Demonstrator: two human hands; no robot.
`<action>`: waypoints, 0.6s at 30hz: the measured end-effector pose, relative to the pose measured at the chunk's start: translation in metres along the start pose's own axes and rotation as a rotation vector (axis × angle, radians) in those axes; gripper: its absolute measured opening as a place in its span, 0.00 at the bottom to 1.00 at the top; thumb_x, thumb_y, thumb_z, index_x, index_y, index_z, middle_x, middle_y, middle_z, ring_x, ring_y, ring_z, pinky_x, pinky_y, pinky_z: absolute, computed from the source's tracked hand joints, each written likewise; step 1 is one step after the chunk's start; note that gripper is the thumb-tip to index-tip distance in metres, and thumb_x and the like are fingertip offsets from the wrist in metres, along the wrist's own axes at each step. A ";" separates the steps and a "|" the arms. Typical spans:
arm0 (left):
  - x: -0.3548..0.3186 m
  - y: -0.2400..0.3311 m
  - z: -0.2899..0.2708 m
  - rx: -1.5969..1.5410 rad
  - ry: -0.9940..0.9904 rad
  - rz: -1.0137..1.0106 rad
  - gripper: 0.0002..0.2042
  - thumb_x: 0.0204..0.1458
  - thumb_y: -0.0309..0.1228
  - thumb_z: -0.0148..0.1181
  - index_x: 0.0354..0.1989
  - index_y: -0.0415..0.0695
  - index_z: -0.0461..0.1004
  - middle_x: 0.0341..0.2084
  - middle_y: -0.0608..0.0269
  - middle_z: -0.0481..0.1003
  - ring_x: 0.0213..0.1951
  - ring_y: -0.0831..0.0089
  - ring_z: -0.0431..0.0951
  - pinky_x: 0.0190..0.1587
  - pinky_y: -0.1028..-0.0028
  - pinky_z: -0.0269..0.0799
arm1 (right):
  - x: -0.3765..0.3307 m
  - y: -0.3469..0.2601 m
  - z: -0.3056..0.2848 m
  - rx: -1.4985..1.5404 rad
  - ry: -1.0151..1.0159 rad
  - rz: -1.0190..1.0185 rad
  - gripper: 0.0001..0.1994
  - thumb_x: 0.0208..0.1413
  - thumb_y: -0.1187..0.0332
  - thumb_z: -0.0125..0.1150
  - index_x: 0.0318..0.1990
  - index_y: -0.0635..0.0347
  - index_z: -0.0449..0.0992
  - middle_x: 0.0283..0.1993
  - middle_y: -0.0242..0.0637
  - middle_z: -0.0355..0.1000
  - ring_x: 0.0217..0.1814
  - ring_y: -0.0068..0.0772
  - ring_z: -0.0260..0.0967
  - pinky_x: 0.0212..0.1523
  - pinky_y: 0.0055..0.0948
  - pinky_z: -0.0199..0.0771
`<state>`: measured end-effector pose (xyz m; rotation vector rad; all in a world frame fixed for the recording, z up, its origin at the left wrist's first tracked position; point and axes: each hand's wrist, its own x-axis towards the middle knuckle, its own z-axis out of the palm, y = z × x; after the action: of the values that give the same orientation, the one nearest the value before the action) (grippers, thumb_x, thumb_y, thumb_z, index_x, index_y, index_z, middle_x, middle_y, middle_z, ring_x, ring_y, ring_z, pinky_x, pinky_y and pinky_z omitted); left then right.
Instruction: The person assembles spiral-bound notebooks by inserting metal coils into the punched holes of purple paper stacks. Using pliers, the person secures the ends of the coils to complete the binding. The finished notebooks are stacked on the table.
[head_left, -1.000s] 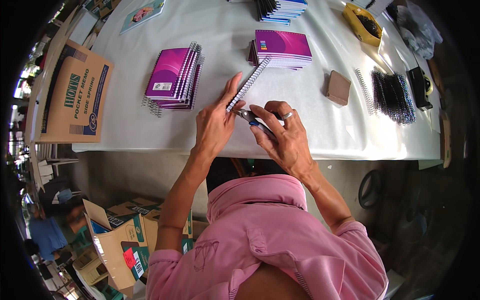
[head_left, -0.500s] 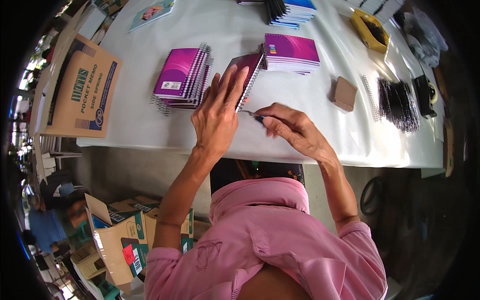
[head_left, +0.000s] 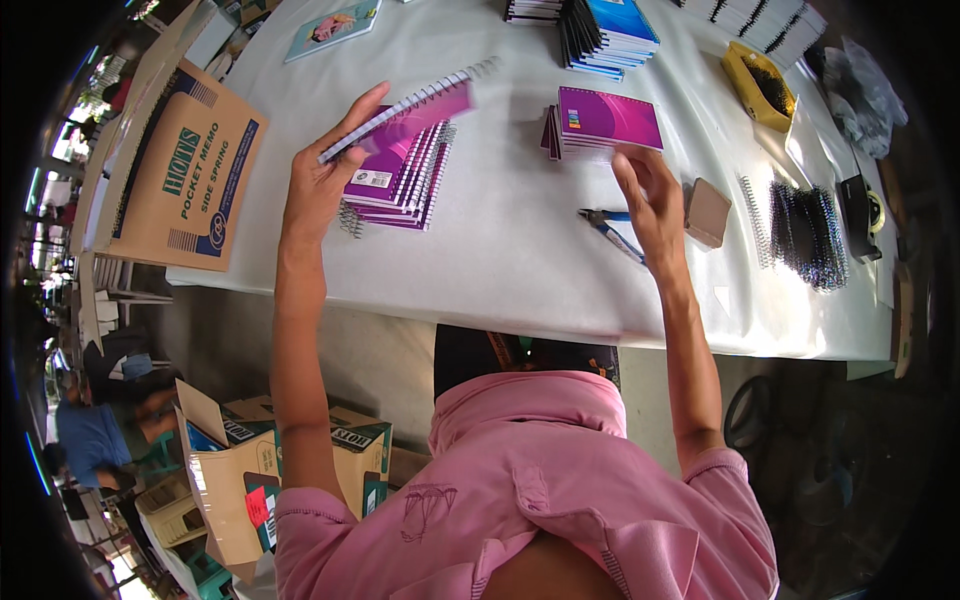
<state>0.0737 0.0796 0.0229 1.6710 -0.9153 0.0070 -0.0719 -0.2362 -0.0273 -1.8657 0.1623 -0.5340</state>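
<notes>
While I watch from the head view, my left hand [head_left: 318,185] pinches a purple spiral notebook [head_left: 405,120], lifted just above the bound pile [head_left: 395,180] on the white surface [head_left: 510,250]. My right hand [head_left: 652,205], fingers spread, holds nothing and hovers near the loose purple stack [head_left: 605,120], blue-handled pliers [head_left: 610,232] just beside it.

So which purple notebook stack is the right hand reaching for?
The flat stack just beyond the right hand, with no spirals showing; the spiral-bound stack lies by the left hand.

Two hands [head_left: 318,185], one pliers [head_left: 610,232], maybe three notebook stacks [head_left: 607,118].
</notes>
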 end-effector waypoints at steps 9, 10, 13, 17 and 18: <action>0.017 0.002 -0.014 -0.619 0.073 -0.162 0.32 0.55 0.30 0.59 0.69 0.42 0.55 0.67 0.46 0.56 0.69 0.59 0.56 0.67 0.64 0.55 | 0.054 -0.072 0.121 0.840 -0.587 0.297 0.21 0.54 0.70 0.67 0.49 0.69 0.64 0.43 0.45 0.72 0.44 0.31 0.73 0.44 0.29 0.76; 0.019 -0.012 -0.031 -0.399 0.147 -0.150 0.35 0.59 0.35 0.55 0.71 0.42 0.46 0.67 0.48 0.55 0.67 0.62 0.59 0.64 0.67 0.60 | 0.057 -0.078 0.134 0.860 -0.470 0.298 0.20 0.52 0.73 0.68 0.47 0.69 0.64 0.42 0.43 0.72 0.42 0.29 0.72 0.42 0.28 0.76; 0.016 -0.024 -0.048 -0.403 0.194 -0.525 0.32 0.62 0.41 0.51 0.71 0.42 0.48 0.67 0.49 0.56 0.65 0.65 0.61 0.63 0.69 0.61 | 0.062 -0.072 0.165 0.589 -0.322 0.177 0.21 0.50 0.70 0.70 0.43 0.69 0.63 0.37 0.42 0.71 0.36 0.29 0.70 0.39 0.27 0.73; -0.005 -0.051 -0.035 0.075 0.106 -0.675 0.27 0.58 0.32 0.60 0.65 0.41 0.62 0.55 0.55 0.72 0.52 0.74 0.73 0.59 0.74 0.65 | 0.053 -0.042 0.153 -0.435 -0.104 -0.398 0.23 0.44 0.62 0.74 0.41 0.66 0.69 0.44 0.53 0.68 0.45 0.48 0.69 0.45 0.40 0.72; -0.008 -0.056 -0.035 -0.003 0.179 -0.643 0.27 0.54 0.27 0.63 0.63 0.41 0.65 0.50 0.57 0.76 0.49 0.77 0.75 0.56 0.76 0.67 | 0.054 -0.036 0.135 -0.371 -0.108 -0.344 0.22 0.42 0.60 0.75 0.40 0.62 0.72 0.49 0.53 0.66 0.50 0.51 0.67 0.49 0.44 0.70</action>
<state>0.1152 0.1142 -0.0156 1.8612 -0.2177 -0.2750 0.0296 -0.1264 -0.0150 -2.2985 -0.1451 -0.6688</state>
